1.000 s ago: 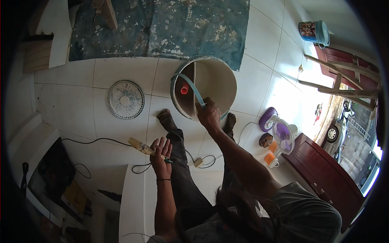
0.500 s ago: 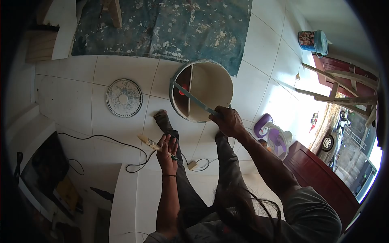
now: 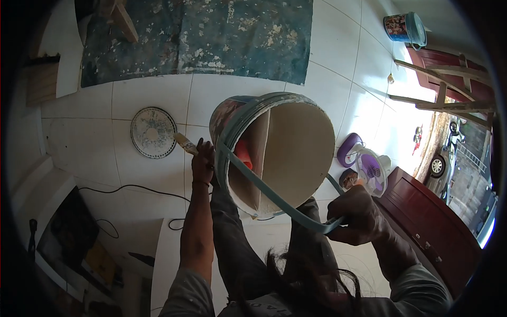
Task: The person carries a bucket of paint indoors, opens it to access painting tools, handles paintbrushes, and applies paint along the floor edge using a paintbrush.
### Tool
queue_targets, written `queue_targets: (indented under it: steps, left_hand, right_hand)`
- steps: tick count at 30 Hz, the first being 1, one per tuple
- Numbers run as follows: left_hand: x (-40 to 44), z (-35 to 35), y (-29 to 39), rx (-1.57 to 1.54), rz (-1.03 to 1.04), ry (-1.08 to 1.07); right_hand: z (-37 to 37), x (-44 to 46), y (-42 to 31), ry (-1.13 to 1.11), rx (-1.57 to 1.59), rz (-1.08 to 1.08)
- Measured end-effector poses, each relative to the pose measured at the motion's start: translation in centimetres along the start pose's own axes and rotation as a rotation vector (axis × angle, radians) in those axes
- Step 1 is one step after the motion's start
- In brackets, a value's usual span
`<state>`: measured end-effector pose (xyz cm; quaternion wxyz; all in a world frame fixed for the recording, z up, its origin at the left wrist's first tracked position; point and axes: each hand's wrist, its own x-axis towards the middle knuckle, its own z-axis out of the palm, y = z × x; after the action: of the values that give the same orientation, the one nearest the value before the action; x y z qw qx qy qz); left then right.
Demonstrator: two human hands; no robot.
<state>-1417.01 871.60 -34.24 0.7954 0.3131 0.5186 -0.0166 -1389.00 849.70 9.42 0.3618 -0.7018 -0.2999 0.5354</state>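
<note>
My right hand [image 3: 356, 215] is closed round the grey-green handle [image 3: 262, 194] of a large paint bucket [image 3: 277, 99]. The bucket is up off the floor, tilted with its mouth towards me. Inside it, a pale board-like divider [image 3: 262, 153] crosses the mouth, with a red object [image 3: 243, 154] partly hidden to its left. In my left hand [image 3: 203, 162], beside the bucket's left wall, is a paintbrush [image 3: 185, 142] with pale bristles pointing up and left. Its handle end is hidden by the hand.
A paint-spotted round lid [image 3: 153, 132] lies on the tiles at left. Ahead is a stained dark sheet [image 3: 200, 42]. To the right are a purple-and-white fan [image 3: 372, 170], a wooden frame [image 3: 443, 98] and another bucket [image 3: 404, 28]. A black cable [image 3: 134, 186] crosses the floor at left.
The bucket has risen from the floor towards me and tilted, as my right hand drew its handle back and right. My left hand with the paintbrush has moved forward to the bucket's side.
</note>
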Motion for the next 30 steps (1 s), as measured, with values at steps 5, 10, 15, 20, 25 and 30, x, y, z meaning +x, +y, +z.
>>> queue_targets:
  steps: [5, 10, 15, 20, 25, 30]
  left_hand:
    - [2.9, 1.8, 1.3, 0.755, 0.102, -0.201]
    - [1.1, 3.3, -3.7, 0.182, -0.018, -0.171]
    - [-0.3, 2.9, -9.8, -0.143, -0.127, -0.075]
    - [0.1, 2.5, -11.3, -0.206, -0.163, -0.023]
    - [2.4, 1.8, -11.4, -0.183, -0.176, -0.026]
    - [5.0, 2.1, -11.1, -0.179, -0.193, -0.049]
  right_hand:
    - [2.2, -2.4, 4.3, -0.033, 0.059, -0.126]
    - [2.9, -1.2, 6.8, 0.045, -0.135, -0.182]
    - [4.2, -0.2, 10.8, 0.03, -0.271, -0.113]
    - [4.7, -0.4, 15.0, 0.058, -0.327, -0.072]
    - [5.3, 0.0, 18.3, 0.036, -0.228, -0.079]
    - [6.7, 0.7, 20.7, 0.059, -0.139, -0.023]
